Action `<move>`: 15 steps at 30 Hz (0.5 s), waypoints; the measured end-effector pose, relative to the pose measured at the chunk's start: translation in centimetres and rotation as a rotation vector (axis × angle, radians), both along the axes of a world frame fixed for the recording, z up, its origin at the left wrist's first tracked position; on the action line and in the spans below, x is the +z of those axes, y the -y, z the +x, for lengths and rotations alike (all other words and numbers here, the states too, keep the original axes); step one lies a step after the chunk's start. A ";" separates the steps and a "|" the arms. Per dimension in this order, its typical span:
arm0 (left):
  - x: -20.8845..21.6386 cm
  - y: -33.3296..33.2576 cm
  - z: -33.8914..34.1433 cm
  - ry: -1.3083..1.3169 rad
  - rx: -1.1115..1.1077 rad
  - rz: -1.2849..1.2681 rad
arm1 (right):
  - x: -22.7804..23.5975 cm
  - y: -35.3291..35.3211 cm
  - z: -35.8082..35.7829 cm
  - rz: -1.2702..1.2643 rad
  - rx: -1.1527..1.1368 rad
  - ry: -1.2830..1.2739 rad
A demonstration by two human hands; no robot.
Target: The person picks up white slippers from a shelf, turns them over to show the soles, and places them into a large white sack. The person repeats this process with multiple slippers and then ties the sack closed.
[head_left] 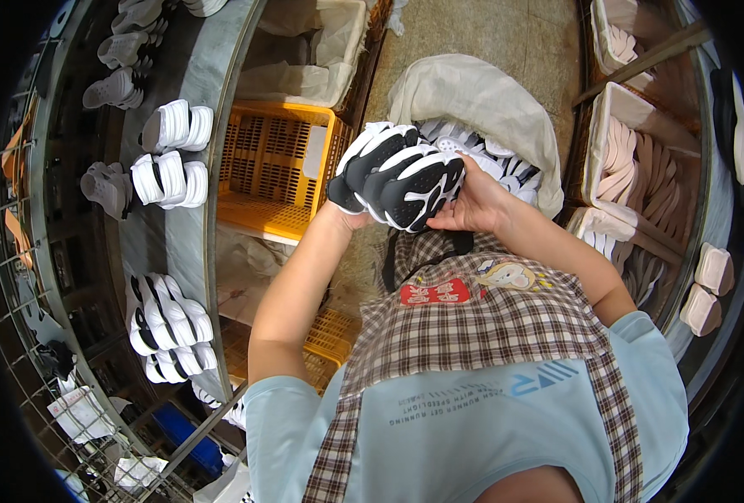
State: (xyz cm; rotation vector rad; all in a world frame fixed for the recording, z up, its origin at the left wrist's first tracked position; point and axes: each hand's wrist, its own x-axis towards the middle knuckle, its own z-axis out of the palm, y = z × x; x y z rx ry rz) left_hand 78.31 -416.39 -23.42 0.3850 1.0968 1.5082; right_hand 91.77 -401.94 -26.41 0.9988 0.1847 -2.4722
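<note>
A stack of black and white soles is raised in front of the apron, between the person's two hands. The soles overlap one another and lean in a slanted row, the nearest one showing its black face and wavy white edging.

The left hand has hold of the lower left end, its palm beneath that corner. Its fingers are hidden by the soles, so I cannot tell how far that grip curls. The right hand clasps the opposite end, spread about as wide as the stack, with one digit along the near lower edge and the others by the upper right corner. The stack thus fills the space between the two palms and touches both.

Just beyond the soles stands an open pale sack holding white pieces. To the left is a yellow crate with slotted walls, and past it a grey metal desk carries white stacks, some with black parts.

On the right, a cloth-lined basket contains pale pinkish soles. Nearer the right rim, two small pale blocks lie next to each other on a shelf edge.
</note>
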 end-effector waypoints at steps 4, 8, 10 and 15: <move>0.7 -0.1 0.1 0.234 0.020 0.022 | 0.2 -0.1 0.0 0.000 0.005 -0.005; 1.0 -0.1 0.1 0.256 0.070 0.041 | 0.0 -0.2 -0.1 -0.006 0.004 -0.011; 0.5 -0.2 0.1 0.270 0.095 0.031 | 0.0 -0.3 -0.2 0.006 0.012 0.007; -0.6 0.2 -0.5 -0.590 -0.041 0.023 | 1.2 -0.5 -0.7 0.183 0.021 -0.018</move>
